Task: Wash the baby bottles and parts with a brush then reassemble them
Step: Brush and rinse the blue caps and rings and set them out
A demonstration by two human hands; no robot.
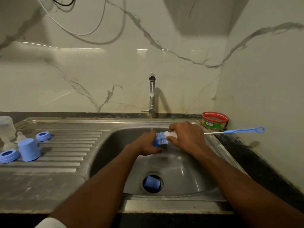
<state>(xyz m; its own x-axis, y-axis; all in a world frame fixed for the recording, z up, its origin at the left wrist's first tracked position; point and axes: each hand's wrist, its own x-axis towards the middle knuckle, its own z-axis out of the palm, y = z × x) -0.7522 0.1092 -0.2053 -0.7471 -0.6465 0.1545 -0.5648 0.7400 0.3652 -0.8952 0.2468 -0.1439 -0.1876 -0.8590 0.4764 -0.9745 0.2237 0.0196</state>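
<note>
Far left on the draining board (65, 150): clear bottle (6, 129), teat (20, 136), two blue collar rings (9, 155) (43, 136), and an upturned blue cap (29, 152) standing between the rings. Over the sink basin (189, 175), under the tap (152, 94): left hand (146, 144), fingers curled round a blue part; right hand (187, 137), fingers curled round the white bristles of the brush (162, 139). Second blue cap (151, 183) lies in the drain. Right, on the counter (256, 160): thin blue-handled brush (238, 131), red-rimmed tub (214, 120).
</note>
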